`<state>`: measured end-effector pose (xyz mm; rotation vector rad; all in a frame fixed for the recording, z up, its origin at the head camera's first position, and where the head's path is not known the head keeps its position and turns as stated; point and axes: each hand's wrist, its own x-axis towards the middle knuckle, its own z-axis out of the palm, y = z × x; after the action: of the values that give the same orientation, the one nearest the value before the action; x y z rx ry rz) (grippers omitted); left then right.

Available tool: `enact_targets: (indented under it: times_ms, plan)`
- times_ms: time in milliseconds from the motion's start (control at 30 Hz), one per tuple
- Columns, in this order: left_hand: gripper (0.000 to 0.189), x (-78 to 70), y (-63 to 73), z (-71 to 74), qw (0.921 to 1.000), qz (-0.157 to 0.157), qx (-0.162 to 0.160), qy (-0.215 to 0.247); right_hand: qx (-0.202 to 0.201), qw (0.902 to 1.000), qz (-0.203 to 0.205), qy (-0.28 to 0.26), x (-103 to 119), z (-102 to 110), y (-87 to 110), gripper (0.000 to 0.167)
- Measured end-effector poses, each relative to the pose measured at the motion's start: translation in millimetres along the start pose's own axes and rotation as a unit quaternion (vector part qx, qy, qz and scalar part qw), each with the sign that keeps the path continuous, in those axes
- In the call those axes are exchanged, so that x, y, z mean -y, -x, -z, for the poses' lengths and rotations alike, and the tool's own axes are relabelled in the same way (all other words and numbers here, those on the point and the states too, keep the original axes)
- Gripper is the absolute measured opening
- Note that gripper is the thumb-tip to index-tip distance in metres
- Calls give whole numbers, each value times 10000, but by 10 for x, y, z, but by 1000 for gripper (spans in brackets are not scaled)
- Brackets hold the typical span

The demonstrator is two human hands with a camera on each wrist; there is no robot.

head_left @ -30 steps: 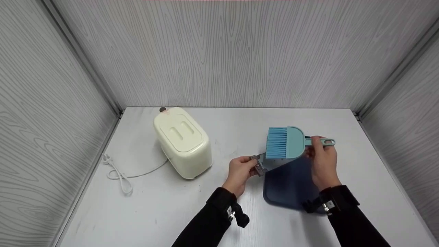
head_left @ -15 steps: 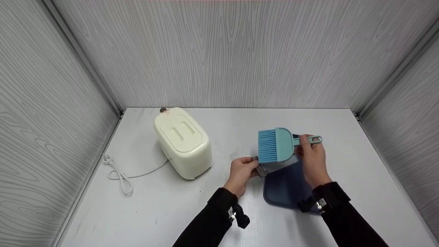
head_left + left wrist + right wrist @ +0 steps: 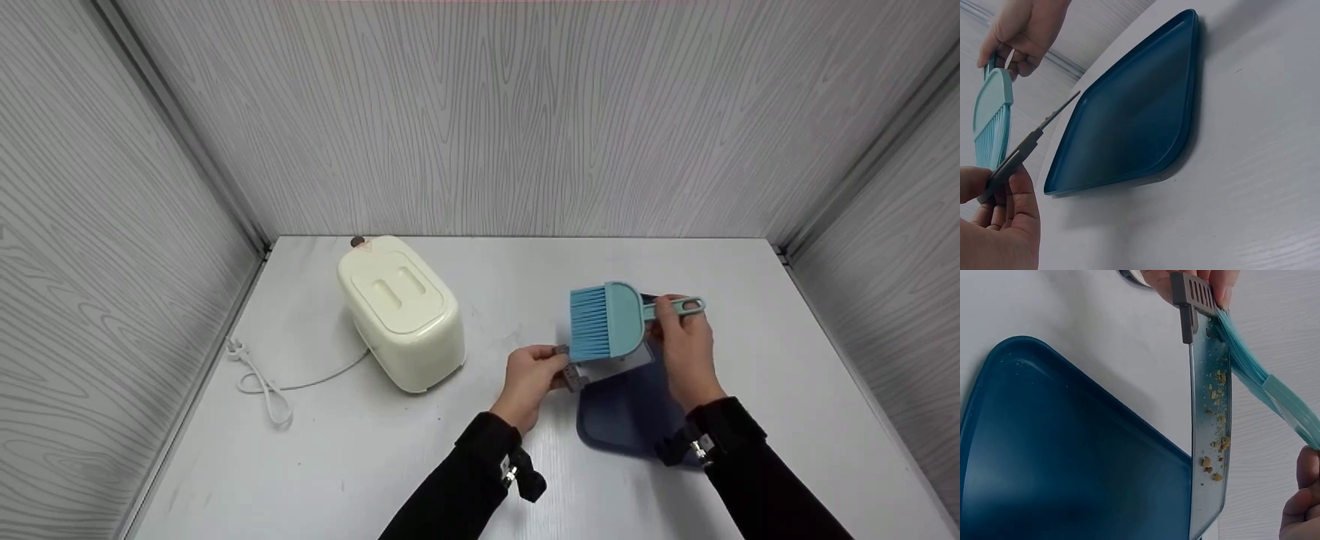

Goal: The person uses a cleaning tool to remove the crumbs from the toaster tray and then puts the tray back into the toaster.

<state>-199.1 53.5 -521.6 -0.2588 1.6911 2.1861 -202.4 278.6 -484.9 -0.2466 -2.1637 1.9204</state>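
My left hand (image 3: 527, 379) pinches the grey handle end of a flat metal crumb tray (image 3: 616, 364). Yellow-brown crumbs (image 3: 1220, 399) lie scattered along its surface in the right wrist view. In my right hand (image 3: 686, 360) is a light-blue brush (image 3: 624, 319), gripped by its looped handle. Its bristles (image 3: 1241, 349) are at the handle end of the crumb tray, close to my left fingers. Beneath both hands a dark blue tray (image 3: 1129, 112) lies on the table, and the crumb tray is held tilted above its edge. The brush hides part of the crumb tray in the head view.
A cream toaster (image 3: 401, 307) with a lid stands on the left of the white table (image 3: 360, 465). From it a white cord (image 3: 322, 381) runs to a plug (image 3: 236, 348). Wood-patterned panels (image 3: 495, 120) enclose the table at the back and sides.
My right hand has moved left with the brush, bringing the bristles to the crumb tray's handle end, then shifted very slightly down. My left hand has stayed nearly in place, still holding the crumb tray.
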Motion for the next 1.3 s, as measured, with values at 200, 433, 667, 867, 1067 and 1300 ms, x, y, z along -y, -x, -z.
enact_targets:
  times_ms: [200,433,667,867,1067,1300]
  plan:
    - [23,10,4,2,10000,-55,14,25,16,10000,53,80,200,10,104,26]
    - [20,-7,13,9,9999,-165,-13,34,-67,9997,66,230,22,111,-5,32]
    - [21,-13,1,26,9998,-193,45,4,-304,9982,180,493,-129,188,-72,47]
    - [21,-6,-25,35,9998,-199,60,-32,-519,9970,143,565,-167,271,-87,45]
    - [22,-18,-14,40,9997,-215,75,-22,-721,9947,151,718,-184,343,-96,42]
    - [22,-16,-6,42,9998,-199,66,72,-920,9922,74,837,-210,393,-108,39]
